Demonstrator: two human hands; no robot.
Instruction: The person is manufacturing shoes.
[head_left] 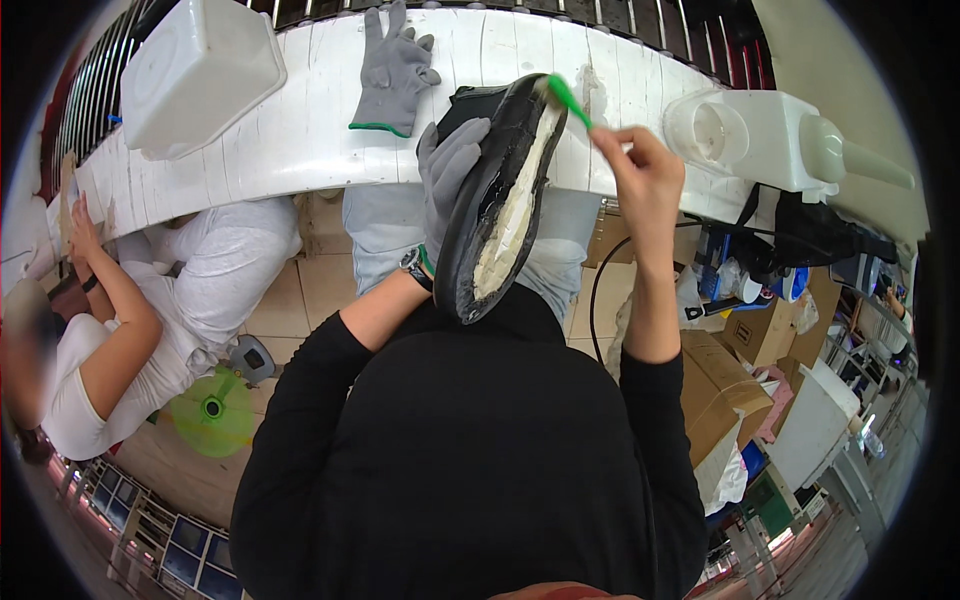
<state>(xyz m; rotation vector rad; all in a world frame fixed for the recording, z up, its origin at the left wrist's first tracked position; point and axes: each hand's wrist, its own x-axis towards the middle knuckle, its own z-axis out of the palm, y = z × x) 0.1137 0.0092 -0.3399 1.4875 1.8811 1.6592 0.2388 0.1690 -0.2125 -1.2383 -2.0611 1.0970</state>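
Observation:
My left hand [452, 165], in a grey knit glove, grips a black shoe [477, 225] from its left side, with the fingers over the upper. The shoe is tilted, its underside turned up and toward the right. Along that underside runs a pale cream strip [512, 222] with a wet-looking white streak, framed by a black rim. My bare right hand [645, 172] pinches the green handle of a small brush [567, 98]. Its bristles touch the shoe's far end. Part of my gloved hand is hidden behind the shoe.
Beyond the shoe, a spare grey glove [390, 75] lies on the white bench [310, 100]. A white plastic container [200, 75] stands left; a white tub [708, 135] lies right. Metal rollers [600, 12] line the far edge. Another person [150, 320] sits left; cardboard boxes [715, 380] stand right.

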